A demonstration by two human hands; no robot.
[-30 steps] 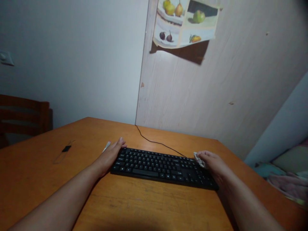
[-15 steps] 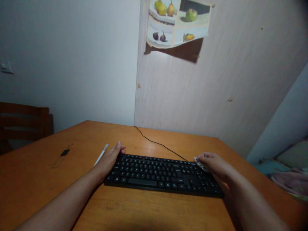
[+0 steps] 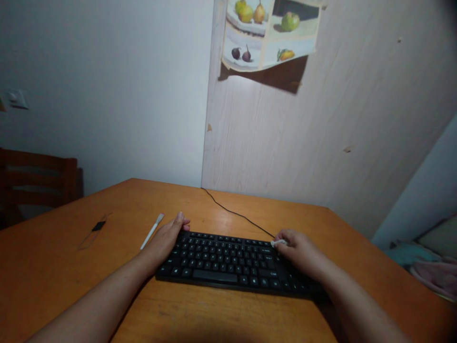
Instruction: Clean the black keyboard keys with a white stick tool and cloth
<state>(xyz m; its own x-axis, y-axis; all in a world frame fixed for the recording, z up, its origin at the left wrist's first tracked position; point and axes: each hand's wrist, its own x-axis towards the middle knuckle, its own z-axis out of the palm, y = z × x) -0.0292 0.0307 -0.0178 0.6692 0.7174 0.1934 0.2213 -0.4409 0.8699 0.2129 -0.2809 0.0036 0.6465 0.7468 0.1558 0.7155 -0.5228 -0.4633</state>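
A black keyboard [image 3: 221, 259] lies flat on the wooden table, its keys facing up. My left hand [image 3: 167, 240] grips the keyboard's left end, thumb along the far corner. My right hand [image 3: 298, 250] is closed on a small crumpled white cloth [image 3: 278, 242], which rests at the top edge of the keyboard, right of its middle. Most of the cloth is hidden in the fingers, and the hand and forearm cover much of the number pad.
A white-handled brush [image 3: 152, 232] lies left of my left hand. Farther left is a small black object with thin wire-like loops [image 3: 98, 226]. The keyboard's black cable [image 3: 232, 211] runs over the table [image 3: 214, 314] to the wall. A wooden chair [image 3: 39, 176] stands at the left.
My right hand has moved left with the cloth along the keyboard's top edge, from the number pad side toward the middle. My left hand stays on the left end. The view has shifted slightly.
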